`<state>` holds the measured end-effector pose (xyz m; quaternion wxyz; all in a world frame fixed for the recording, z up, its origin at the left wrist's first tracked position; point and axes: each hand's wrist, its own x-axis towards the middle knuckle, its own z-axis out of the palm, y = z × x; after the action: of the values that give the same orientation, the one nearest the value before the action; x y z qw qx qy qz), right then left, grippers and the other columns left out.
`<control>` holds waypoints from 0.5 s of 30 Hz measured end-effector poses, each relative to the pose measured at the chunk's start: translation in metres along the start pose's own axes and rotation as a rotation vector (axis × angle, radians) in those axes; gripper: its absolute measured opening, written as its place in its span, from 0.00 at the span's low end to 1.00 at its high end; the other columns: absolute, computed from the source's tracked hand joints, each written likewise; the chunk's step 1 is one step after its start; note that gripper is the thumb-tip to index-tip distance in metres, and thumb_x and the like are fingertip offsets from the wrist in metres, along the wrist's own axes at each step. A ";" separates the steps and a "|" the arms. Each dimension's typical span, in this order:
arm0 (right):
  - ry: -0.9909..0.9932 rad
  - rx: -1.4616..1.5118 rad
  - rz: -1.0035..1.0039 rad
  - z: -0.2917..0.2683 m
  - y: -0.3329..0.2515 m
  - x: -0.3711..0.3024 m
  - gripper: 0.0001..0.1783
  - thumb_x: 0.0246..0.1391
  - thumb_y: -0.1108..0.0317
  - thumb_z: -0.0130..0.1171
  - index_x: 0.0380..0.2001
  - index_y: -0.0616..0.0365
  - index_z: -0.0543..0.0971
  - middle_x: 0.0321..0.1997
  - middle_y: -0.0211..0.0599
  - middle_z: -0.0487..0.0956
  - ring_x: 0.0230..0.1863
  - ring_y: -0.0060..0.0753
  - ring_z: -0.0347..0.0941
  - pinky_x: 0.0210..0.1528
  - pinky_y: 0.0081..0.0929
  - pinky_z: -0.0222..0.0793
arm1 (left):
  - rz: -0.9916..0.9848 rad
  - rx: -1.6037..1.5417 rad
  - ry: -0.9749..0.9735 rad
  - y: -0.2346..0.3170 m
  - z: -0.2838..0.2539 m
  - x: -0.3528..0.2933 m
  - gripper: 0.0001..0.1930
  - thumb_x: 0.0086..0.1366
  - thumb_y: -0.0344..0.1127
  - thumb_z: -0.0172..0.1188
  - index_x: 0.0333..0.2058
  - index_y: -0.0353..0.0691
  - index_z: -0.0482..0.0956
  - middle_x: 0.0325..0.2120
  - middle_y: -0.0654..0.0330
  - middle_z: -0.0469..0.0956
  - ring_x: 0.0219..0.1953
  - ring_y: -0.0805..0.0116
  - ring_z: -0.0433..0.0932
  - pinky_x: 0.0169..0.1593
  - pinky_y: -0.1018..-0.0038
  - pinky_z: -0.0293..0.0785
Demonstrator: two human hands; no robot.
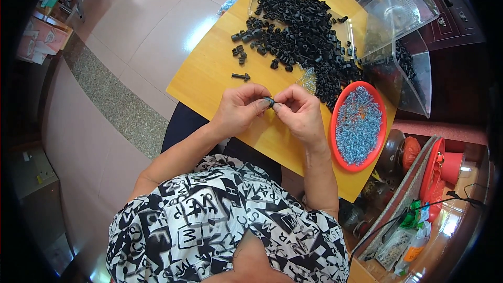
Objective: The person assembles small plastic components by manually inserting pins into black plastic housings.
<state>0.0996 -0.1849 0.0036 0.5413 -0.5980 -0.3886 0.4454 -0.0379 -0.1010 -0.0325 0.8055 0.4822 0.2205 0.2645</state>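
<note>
At the centre of the frame, your left hand (237,111) and right hand (302,117) meet, thumbs and fingers pinched on a small, dark, shiny piece (270,102) between them, equally near both, its long axis too covered to tell. Right of your right hand sits a red oval tray (355,168) of small bluish pieces (358,131); beyond your left hand lies a black rod-shaped part (240,77), running roughly left-right, and farther, at upper centre, a heap of small black parts (301,26).

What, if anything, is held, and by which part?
A small dark piece, pinched at opposite sides by the left hand and right hand; exact parts hidden.
</note>
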 end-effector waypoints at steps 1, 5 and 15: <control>0.001 0.000 0.002 0.000 0.000 0.000 0.02 0.44 0.79 0.54 0.23 0.62 0.72 0.23 0.23 0.69 0.27 0.11 0.64 0.27 0.11 0.59 | 0.030 0.074 0.001 0.001 0.001 -0.001 0.05 0.56 0.25 0.55 0.33 0.32 0.74 0.24 0.65 0.73 0.24 0.81 0.70 0.28 0.84 0.68; -0.012 -0.085 -0.008 -0.001 -0.002 -0.001 0.02 0.43 0.80 0.54 0.22 0.63 0.72 0.22 0.23 0.69 0.25 0.11 0.64 0.26 0.11 0.59 | 0.122 0.356 0.014 0.004 0.005 -0.005 0.04 0.55 0.24 0.55 0.31 0.32 0.74 0.22 0.66 0.73 0.23 0.81 0.69 0.27 0.84 0.67; -0.213 0.237 0.092 -0.017 0.016 0.006 0.11 0.43 0.72 0.62 0.30 0.64 0.73 0.24 0.32 0.75 0.24 0.22 0.72 0.26 0.17 0.71 | 0.023 0.175 -0.067 0.011 0.000 -0.004 0.04 0.56 0.24 0.54 0.30 0.33 0.75 0.21 0.66 0.74 0.23 0.82 0.69 0.27 0.84 0.67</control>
<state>0.1174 -0.1861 -0.0127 0.5428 -0.4964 -0.3609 0.5733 -0.0431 -0.0987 -0.0226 0.7642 0.5618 0.2101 0.2369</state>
